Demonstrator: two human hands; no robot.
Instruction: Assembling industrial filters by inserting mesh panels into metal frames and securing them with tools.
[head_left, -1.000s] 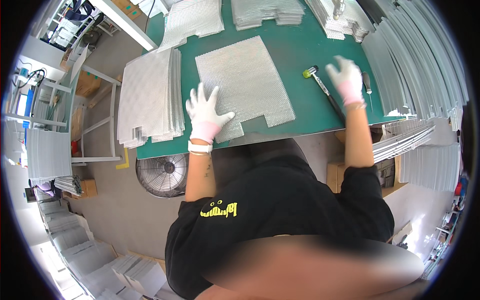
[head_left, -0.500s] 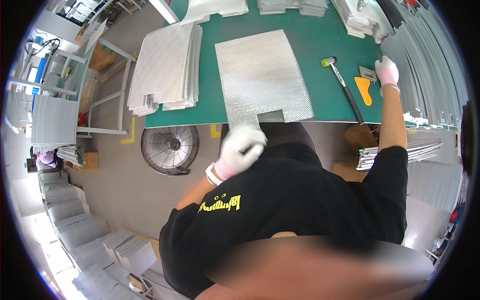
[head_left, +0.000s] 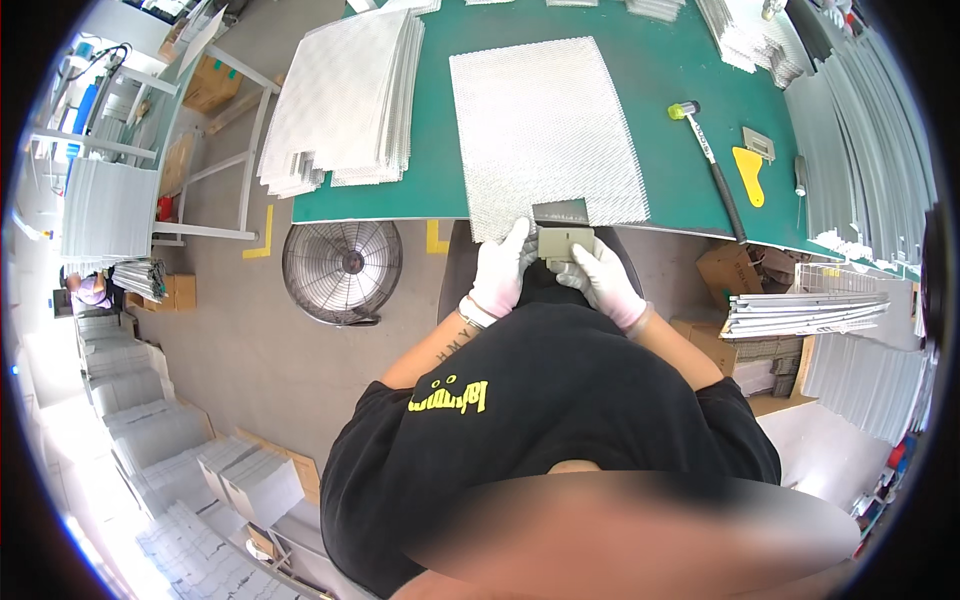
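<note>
A silvery mesh sheet (head_left: 545, 125) lies on the green table, its notched end at the front edge. My left hand (head_left: 503, 270), in a white and pink glove, is closed on the sheet's narrow front tab, with the thumb on top. In my right hand (head_left: 603, 280), gloved the same way, is a small grey-olive rectangular plate (head_left: 566, 243). The thumb presses on its face, just in front of the notch. Part of the left fingers is hidden under the tab.
On the table's right lie a mallet (head_left: 708, 165), a yellow scraper (head_left: 748, 177), a metal plate (head_left: 759, 143) and a thin dark-handled tool (head_left: 800, 178). Stacked mesh sheets (head_left: 340, 95) stand left, more panels (head_left: 865, 150) far right. A floor fan (head_left: 345, 270) is below the table's left.
My right hand has come from the table's right side to the front of the mesh sheet and now holds the small plate. My left hand has moved up onto the sheet's tab.
</note>
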